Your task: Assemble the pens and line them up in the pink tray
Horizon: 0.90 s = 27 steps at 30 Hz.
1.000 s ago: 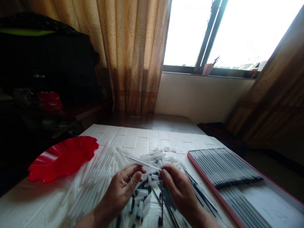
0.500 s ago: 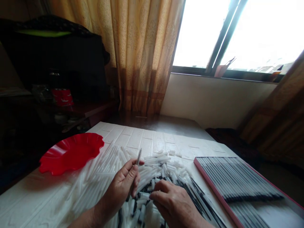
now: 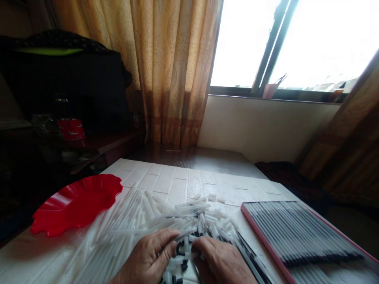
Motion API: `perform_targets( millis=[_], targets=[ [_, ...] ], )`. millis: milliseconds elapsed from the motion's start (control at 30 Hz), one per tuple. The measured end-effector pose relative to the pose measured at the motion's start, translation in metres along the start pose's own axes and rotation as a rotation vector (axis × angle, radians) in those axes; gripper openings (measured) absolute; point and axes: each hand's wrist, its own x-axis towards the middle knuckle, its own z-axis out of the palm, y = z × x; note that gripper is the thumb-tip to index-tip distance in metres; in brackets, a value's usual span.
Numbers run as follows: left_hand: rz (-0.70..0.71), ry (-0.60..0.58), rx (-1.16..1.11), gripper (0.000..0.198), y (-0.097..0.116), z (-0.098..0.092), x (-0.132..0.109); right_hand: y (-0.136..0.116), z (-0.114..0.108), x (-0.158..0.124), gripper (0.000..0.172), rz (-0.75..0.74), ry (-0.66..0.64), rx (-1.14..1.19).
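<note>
Red dish [image 3: 77, 203] at the counter's [image 3: 177, 177] left. Left hand [image 3: 148, 256], grip pinched on a slim barrel [image 3: 184, 236], has dropped low over the tube pile [image 3: 130, 225], meeting the right hand [image 3: 222, 262], whose grip cannot be told. Filled tray [image 3: 296, 232] right.

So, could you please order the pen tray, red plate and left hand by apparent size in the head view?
1. Pen tray.
2. Red plate.
3. Left hand, though it is cropped and nearest the camera, so unsure.
</note>
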Motion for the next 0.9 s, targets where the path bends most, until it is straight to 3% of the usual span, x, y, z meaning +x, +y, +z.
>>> perform_targets(
  millis=[133,267,633,900],
  targets=[
    [0.086,-0.032,0.05,0.029,-0.001,-0.001,0.002,-0.003,-0.03,0.003,0.011,0.157,0.094,0.24],
    [0.116,-0.05,0.086,0.032,-0.001,0.0,0.002,-0.007,-0.045,0.007,0.012,0.232,0.148,0.367],
    [0.137,-0.152,0.162,0.03,0.007,-0.001,-0.001,-0.01,-0.038,0.005,0.014,0.149,0.146,0.376],
    [0.188,-0.167,0.292,0.021,0.006,0.003,-0.004,-0.01,-0.037,0.005,0.025,0.169,-0.026,0.439]
  ],
)
